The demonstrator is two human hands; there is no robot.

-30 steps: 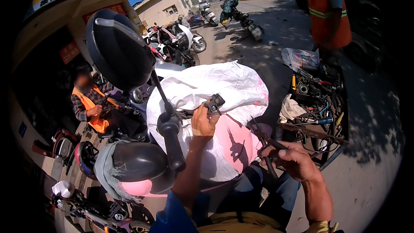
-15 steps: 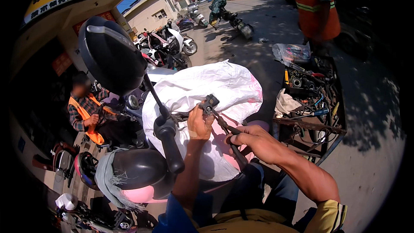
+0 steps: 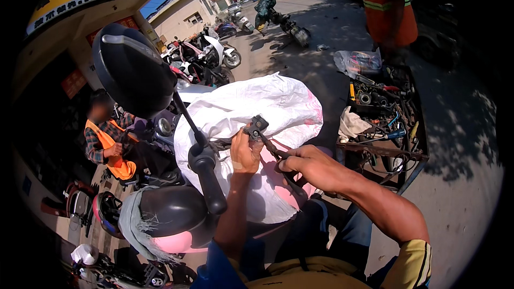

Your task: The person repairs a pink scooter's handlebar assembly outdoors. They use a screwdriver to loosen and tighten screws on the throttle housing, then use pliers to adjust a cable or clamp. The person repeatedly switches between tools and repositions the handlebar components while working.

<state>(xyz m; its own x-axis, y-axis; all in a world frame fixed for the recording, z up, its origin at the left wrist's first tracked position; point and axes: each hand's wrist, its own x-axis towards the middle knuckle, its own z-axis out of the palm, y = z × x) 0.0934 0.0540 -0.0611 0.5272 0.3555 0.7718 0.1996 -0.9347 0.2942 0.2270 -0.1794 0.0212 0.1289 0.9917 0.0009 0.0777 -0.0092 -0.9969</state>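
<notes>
Since a second ago your right hand [image 3: 316,167] has come up from low at your right side to meet the left hand [image 3: 245,152] over the white sack [image 3: 257,112], and it now grips the dark handles of the pliers [image 3: 276,152]. Your right fingers are closed around those handles. Your left fingers are curled narrow around the small black lever bracket [image 3: 257,126], which sits just above your left thumb, right of the handlebar grip [image 3: 209,174] and mirror [image 3: 131,69]. The plier tips reach up toward that bracket; whether they bite on it, you cannot tell from here.

To do this well, I judge you should keep the left hand steady as the anchor and squeeze with the right only once the tips are square on the part, since a skewed bite may slip toward your left thumb. Keep your wrists close so the tool does not lever sideways.

At your right stands an open tool tray [image 3: 412,150] holding sockets, screwdrivers, loose metal tools and a crumpled rag [image 3: 353,126]; a clear plastic bag [image 3: 358,61] lies at its far end. A black helmet [image 3: 171,214] rests below the grip.
</notes>
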